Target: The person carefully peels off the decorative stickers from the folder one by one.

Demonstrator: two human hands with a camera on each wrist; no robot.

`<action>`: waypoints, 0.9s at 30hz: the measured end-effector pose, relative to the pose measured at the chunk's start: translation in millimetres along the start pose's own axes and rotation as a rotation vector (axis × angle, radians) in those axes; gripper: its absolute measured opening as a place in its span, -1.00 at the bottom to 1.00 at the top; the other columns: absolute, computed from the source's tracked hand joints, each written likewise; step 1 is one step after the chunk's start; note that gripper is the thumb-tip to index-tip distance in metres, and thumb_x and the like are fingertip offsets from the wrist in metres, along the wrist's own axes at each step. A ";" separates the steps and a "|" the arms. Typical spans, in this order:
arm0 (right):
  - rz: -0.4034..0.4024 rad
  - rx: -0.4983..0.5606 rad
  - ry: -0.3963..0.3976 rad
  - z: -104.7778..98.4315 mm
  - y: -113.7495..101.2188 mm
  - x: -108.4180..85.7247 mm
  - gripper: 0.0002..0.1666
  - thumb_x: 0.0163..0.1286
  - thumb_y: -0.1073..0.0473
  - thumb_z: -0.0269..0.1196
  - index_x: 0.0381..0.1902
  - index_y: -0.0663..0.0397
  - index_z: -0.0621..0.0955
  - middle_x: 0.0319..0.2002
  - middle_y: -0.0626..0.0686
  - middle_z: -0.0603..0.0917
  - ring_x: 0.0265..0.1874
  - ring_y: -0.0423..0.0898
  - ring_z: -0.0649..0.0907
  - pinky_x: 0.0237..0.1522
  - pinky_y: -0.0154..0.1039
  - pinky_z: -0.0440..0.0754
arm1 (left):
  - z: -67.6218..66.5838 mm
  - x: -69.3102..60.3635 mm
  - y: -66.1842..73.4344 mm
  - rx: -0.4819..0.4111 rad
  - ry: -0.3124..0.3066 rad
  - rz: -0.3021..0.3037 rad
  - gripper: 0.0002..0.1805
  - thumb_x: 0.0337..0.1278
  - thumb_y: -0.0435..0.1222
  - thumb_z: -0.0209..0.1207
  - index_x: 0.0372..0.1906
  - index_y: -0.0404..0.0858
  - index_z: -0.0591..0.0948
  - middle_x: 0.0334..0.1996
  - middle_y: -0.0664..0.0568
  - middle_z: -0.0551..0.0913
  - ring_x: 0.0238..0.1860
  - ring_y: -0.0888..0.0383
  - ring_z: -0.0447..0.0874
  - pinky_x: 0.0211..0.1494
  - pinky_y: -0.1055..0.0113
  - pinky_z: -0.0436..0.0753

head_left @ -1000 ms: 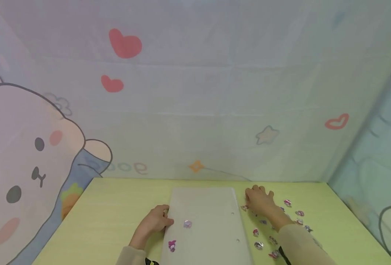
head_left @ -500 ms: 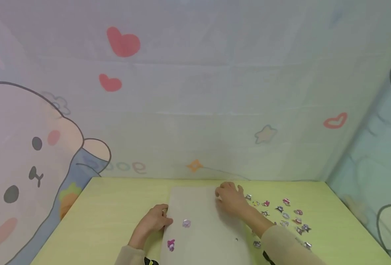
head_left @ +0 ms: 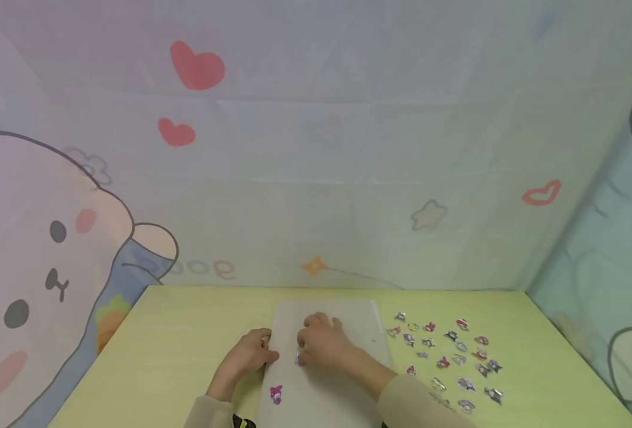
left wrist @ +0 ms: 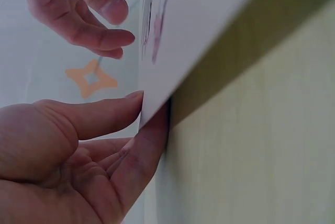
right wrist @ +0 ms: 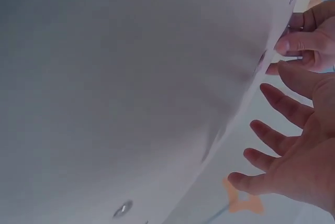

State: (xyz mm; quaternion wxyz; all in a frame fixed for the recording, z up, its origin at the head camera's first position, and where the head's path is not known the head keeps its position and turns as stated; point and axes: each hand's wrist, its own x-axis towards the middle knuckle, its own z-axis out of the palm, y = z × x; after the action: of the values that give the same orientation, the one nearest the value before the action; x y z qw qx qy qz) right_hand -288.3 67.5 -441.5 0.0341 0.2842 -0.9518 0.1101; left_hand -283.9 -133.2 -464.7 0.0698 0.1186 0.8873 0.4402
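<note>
A flat white board (head_left: pixel 342 380) lies on the yellow table. My left hand (head_left: pixel 248 352) holds its left edge; in the left wrist view the thumb rests on top and fingers (left wrist: pixel 138 164) reach underneath. Over the board's middle is my right hand (head_left: pixel 326 345), its fingers (right wrist: pixel 269 135) spread in the right wrist view with nothing seen between them. Just left of that hand, a pale purple sticker (head_left: pixel 298 359) is partly covered. Nearer the front, a magenta cartoon sticker (head_left: pixel 276 394) lies on the board by its left edge.
Several small shiny cartoon stickers (head_left: pixel 459 359) are scattered on the table (head_left: pixel 187 333) right of the board. One small round metallic spot (right wrist: pixel 123 209) shows on the board. A printed cloth backdrop (head_left: pixel 294 148) stands behind the table.
My right hand has moved left from among the loose stickers to the middle of the board, uncovering stickers on the right. My left hand stays at the board's edge.
</note>
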 end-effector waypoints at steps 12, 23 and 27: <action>0.014 -0.035 -0.025 5.3 -14.6 3.2 -0.80 0.14 0.16 0.41 -0.46 -0.06 0.54 -0.18 0.00 0.46 0.09 0.10 0.40 0.07 0.31 0.35 | -0.1 -0.9 1.4 0.022 0.013 0.017 -0.39 0.10 -0.47 0.24 0.24 -0.63 0.34 -0.69 0.03 0.47 -0.71 0.24 0.36 -0.58 0.35 0.34; 0.021 -0.031 -0.012 6.8 -17.1 5.4 -0.71 0.12 0.22 0.42 -0.55 -0.10 0.48 -0.23 -0.04 0.43 0.04 0.07 0.40 0.08 0.30 0.34 | -0.5 -2.8 1.8 0.013 0.007 0.001 -0.36 0.12 -0.46 0.23 0.28 -0.63 0.30 -0.71 0.03 0.45 -0.73 0.24 0.34 -0.59 0.36 0.33; 0.010 -0.055 -0.012 5.5 -16.6 5.0 -0.73 0.12 0.21 0.41 -0.54 -0.09 0.49 -0.19 -0.03 0.45 0.04 0.05 0.40 0.05 0.23 0.35 | -0.5 -3.2 1.6 0.017 0.002 0.004 -0.35 0.13 -0.45 0.22 0.29 -0.64 0.29 -0.71 0.01 0.47 -0.73 0.24 0.33 -0.59 0.35 0.32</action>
State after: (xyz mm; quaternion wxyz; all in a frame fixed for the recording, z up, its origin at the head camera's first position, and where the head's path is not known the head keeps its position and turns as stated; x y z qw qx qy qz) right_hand -283.4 50.0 -443.1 0.0355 0.2790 -0.9561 0.0821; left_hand -280.7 -133.5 -463.1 0.0670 0.1205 0.8908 0.4329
